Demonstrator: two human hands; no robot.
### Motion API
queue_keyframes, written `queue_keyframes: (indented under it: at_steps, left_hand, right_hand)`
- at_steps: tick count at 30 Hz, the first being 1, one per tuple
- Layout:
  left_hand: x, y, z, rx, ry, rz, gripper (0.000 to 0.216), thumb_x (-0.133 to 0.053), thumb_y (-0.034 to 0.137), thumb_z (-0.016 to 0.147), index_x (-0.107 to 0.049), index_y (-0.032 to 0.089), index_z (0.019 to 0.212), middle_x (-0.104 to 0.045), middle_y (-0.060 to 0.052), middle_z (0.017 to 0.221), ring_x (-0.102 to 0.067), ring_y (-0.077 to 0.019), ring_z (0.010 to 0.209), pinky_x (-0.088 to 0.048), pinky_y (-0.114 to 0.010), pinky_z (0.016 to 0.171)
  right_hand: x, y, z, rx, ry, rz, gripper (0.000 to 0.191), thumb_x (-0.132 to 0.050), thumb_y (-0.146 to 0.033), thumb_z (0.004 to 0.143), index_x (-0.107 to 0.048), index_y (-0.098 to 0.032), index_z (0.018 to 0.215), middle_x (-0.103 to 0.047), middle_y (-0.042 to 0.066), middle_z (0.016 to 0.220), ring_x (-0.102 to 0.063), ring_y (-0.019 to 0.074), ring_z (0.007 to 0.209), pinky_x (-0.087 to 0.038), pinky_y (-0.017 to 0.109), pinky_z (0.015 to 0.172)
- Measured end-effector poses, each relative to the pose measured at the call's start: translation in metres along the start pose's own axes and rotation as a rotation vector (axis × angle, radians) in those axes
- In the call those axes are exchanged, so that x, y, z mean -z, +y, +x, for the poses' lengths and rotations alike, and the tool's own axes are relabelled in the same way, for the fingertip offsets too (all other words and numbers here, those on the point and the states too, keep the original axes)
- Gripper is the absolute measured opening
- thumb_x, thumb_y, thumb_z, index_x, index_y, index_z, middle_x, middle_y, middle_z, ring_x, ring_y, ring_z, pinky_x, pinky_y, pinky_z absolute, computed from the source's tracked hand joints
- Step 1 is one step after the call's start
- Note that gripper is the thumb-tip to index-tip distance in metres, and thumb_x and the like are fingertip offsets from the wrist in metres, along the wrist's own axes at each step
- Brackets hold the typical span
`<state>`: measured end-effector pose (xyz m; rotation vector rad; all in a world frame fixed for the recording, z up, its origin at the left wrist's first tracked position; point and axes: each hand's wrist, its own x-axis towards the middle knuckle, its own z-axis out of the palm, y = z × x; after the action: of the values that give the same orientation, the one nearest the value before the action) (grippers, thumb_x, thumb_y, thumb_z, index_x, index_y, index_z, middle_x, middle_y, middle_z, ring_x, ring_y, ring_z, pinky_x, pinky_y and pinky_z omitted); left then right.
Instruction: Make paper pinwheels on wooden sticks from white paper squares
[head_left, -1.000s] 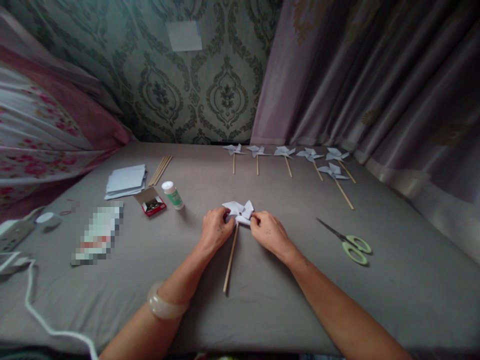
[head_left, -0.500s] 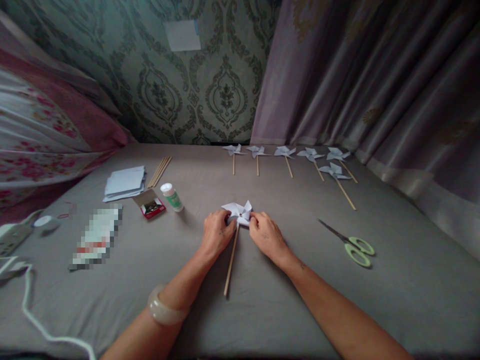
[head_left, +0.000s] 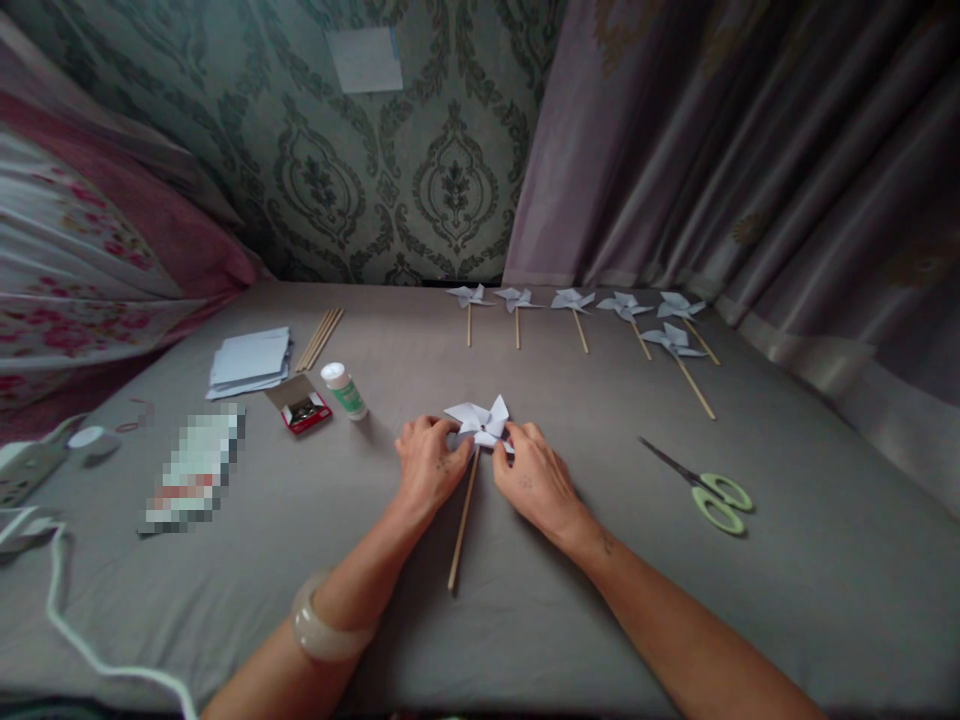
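White folded-paper pinwheel (head_left: 478, 422) on a thin wooden stick (head_left: 463, 518) lies on the grey cloth (head_left: 525, 620), between both hands. Since a second ago the left hand (head_left: 429, 463) and right hand (head_left: 529, 480) have slid slightly lower, baring more of the blades; fingertips still pinch its lower edges. Its stick runs from the blades toward the person, tilted slightly left.

Matt paper pinwheel (head_left: 480, 422), bare wood stick (head_left: 462, 520), grey cloth bedsheet (head_left: 525, 600).
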<state>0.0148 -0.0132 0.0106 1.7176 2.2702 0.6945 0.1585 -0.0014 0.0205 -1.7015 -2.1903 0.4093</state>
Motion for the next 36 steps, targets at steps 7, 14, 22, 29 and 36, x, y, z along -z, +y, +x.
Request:
queue_keyframes:
  at_steps: [7,14,22,29,36]
  left_hand:
    - [-0.003,0.001,-0.004,-0.059,-0.017,0.009,0.027,-0.056,0.03,0.082,-0.07,0.02,0.103,-0.063,-0.01,0.116,-0.048,-0.0299,0.109,-0.035,-0.043,0.089]
    - [0.001,0.006,-0.006,-0.045,-0.061,0.003,0.026,-0.054,0.026,0.083,-0.071,0.021,0.103,-0.062,-0.009,0.12,-0.047,-0.0298,0.113,-0.035,-0.043,0.09]
    - [0.002,0.007,-0.006,-0.007,-0.078,-0.044,0.027,-0.056,0.025,0.082,-0.071,0.022,0.105,-0.062,-0.009,0.121,-0.046,-0.031,0.114,-0.035,-0.044,0.092]
    - [0.0,0.005,-0.005,0.001,-0.05,-0.068,0.027,-0.057,0.025,0.081,-0.072,0.021,0.103,-0.062,-0.01,0.121,-0.046,-0.0307,0.114,-0.035,-0.043,0.091]
    - [0.002,0.005,-0.003,0.023,-0.043,-0.069,0.024,-0.058,0.028,0.081,-0.07,0.021,0.1,-0.067,-0.009,0.107,-0.051,-0.028,0.104,-0.035,-0.041,0.087]
  right_hand:
    - [0.003,-0.007,-0.004,0.004,-0.059,-0.033,0.038,-0.034,-0.036,0.094,-0.054,-0.015,0.118,-0.055,0.015,0.11,-0.062,0.0245,0.092,-0.045,0.033,0.076]
    - [0.004,-0.008,-0.003,-0.033,-0.103,-0.033,0.038,-0.034,-0.034,0.094,-0.055,-0.016,0.12,-0.052,0.013,0.114,-0.06,0.0212,0.096,-0.044,0.029,0.081]
    - [0.0,-0.003,0.001,-0.038,-0.115,0.033,0.037,-0.036,-0.032,0.092,-0.058,-0.018,0.118,-0.052,0.011,0.113,-0.061,0.0196,0.094,-0.044,0.028,0.085]
    - [0.001,0.001,0.004,-0.058,-0.088,0.107,0.035,-0.043,-0.032,0.089,-0.063,-0.019,0.114,-0.054,0.011,0.11,-0.062,0.0193,0.091,-0.044,0.028,0.085]
    - [-0.003,0.003,0.004,-0.051,-0.03,0.103,0.035,-0.051,-0.038,0.087,-0.064,-0.022,0.115,-0.057,0.008,0.108,-0.063,0.0189,0.09,-0.045,0.027,0.082]
